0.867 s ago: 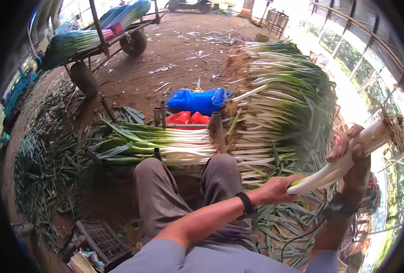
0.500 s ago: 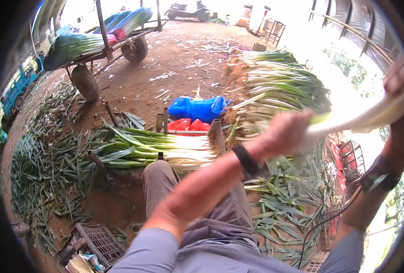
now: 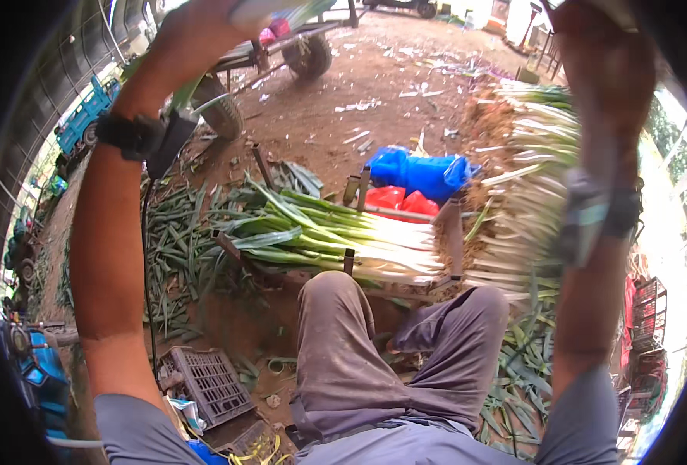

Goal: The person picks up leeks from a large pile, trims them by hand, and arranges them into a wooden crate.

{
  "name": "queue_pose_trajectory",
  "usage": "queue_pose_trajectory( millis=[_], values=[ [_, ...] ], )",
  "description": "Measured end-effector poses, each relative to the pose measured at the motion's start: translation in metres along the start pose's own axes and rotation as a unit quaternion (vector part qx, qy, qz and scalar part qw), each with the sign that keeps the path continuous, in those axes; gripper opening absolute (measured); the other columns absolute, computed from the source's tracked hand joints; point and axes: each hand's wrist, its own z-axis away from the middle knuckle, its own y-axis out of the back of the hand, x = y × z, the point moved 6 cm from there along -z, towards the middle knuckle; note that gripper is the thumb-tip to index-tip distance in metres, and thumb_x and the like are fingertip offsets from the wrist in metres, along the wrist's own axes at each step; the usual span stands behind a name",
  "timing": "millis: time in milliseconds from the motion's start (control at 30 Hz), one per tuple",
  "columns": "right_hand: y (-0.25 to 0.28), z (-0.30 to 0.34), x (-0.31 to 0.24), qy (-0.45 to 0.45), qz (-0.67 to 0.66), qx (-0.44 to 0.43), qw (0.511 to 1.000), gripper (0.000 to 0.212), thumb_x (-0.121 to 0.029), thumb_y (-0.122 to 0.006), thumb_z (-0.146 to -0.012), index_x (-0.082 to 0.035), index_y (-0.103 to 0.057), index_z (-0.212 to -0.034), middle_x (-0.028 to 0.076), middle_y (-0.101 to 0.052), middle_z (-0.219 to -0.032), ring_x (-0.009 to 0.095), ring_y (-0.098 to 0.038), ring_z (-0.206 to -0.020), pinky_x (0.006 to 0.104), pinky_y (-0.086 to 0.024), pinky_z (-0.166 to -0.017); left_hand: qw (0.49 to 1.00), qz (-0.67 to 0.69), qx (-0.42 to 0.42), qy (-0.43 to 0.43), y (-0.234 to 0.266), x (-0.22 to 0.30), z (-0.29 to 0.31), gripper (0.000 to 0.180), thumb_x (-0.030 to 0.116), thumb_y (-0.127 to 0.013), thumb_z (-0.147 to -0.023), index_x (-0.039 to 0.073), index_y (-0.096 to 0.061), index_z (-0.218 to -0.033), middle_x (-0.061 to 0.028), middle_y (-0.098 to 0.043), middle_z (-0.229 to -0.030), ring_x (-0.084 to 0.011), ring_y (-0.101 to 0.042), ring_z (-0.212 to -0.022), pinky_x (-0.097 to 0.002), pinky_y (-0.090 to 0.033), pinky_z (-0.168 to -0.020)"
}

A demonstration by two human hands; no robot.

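Observation:
My left hand [image 3: 192,43], wearing a black wristband, is raised at the upper left, fingers closed round a pale leek stalk [image 3: 262,9] that the top edge cuts off. My right hand [image 3: 607,66] is up at the upper right, blurred and partly out of the picture. Its fingers look curled, with something pale at them that I cannot make out. In front of my knees, trimmed-looking leeks [image 3: 359,240] lie in a low metal rack [image 3: 453,240], white ends to the right. A large pile of leeks [image 3: 541,147] with brown roots lies right of it.
Behind the rack lie a blue plastic roll [image 3: 421,172] and red plastic [image 3: 401,201]. A wheeled cart [image 3: 309,54] stands farther back. Loose green leaves [image 3: 177,263] cover the ground at left; a dark crate [image 3: 212,384] sits near my left side. Stacked crates [image 3: 647,318] stand at right.
My left hand has swung from the right side to the upper left with the stalk. My right arm stays raised at right. The view has turned left, and my legs are spread wider.

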Motion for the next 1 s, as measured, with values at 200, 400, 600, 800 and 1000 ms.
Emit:
queue_pose_trajectory(
  millis=[200, 400, 600, 800, 1000],
  values=[
    [0.123, 0.253, 0.289, -0.434, -0.054, 0.186, 0.88, 0.041, -0.036, -0.066, -0.102, -0.004, -0.064, -0.128, 0.008, -0.067, -0.119, 0.021, -0.063, -0.115, 0.0379, -0.049, -0.104, 0.978, -0.028, -0.198, -0.059, -0.237, 0.006, 0.165, 0.005, 0.014, -0.064, -0.096, 0.018, -0.062, -0.099, -0.0062, -0.074, -0.087, -0.0212, -0.075, -0.074, -0.0361, -0.06, -0.063],
    [0.107, 0.391, 0.332, -0.406, 0.465, -0.127, 0.777, 0.061, -0.031, -0.078, -0.09, -0.011, -0.058, -0.145, 0.012, -0.061, -0.141, 0.025, -0.058, -0.128, 0.043, -0.044, -0.11, 0.936, 0.067, -0.346, -0.025, -0.378, 0.078, 0.33, 0.005, 0.014, -0.062, -0.092, 0.015, -0.065, -0.095, -0.0093, -0.067, -0.081, -0.0331, -0.071, -0.075, -0.0486, -0.056, -0.066],
    [0.13, 0.387, 0.401, -0.189, 0.697, -0.264, 0.639, 0.065, -0.028, -0.075, -0.086, -0.014, -0.054, -0.146, 0.018, -0.056, -0.146, 0.031, -0.051, -0.14, 0.0495, -0.035, -0.119, 0.901, 0.073, -0.423, -0.063, -0.405, 0.141, 0.346, 0.009, 0.014, -0.06, -0.09, 0.017, -0.064, -0.097, -0.006, -0.065, -0.084, -0.0274, -0.07, -0.083, -0.0442, -0.049, -0.077],
    [0.205, 0.428, 0.454, -0.315, 0.638, -0.278, 0.646, 0.023, -0.01, -0.065, -0.086, -0.014, -0.068, -0.108, 0.011, -0.069, -0.09, 0.032, -0.071, -0.088, 0.0492, -0.056, -0.074, 0.903, 0.114, -0.408, -0.072, -0.428, 0.162, 0.314, 0.018, 0.014, -0.069, -0.084, 0.013, -0.066, -0.101, -0.006, -0.065, -0.087, -0.0265, -0.067, -0.09, -0.0433, -0.048, -0.081],
    [0.261, 0.483, 0.464, -0.371, 0.67, -0.316, 0.561, 0.028, -0.012, -0.067, -0.086, -0.018, -0.072, -0.113, 0.01, -0.069, -0.093, 0.031, -0.07, -0.092, 0.0488, -0.055, -0.079, 0.825, 0.215, -0.521, -0.036, -0.486, 0.18, 0.363, 0.039, 0.04, -0.081, -0.079, 0.011, -0.07, -0.102, -0.0128, -0.071, -0.102, -0.0324, -0.07, -0.105, -0.0469, -0.051, -0.091]
  ],
)
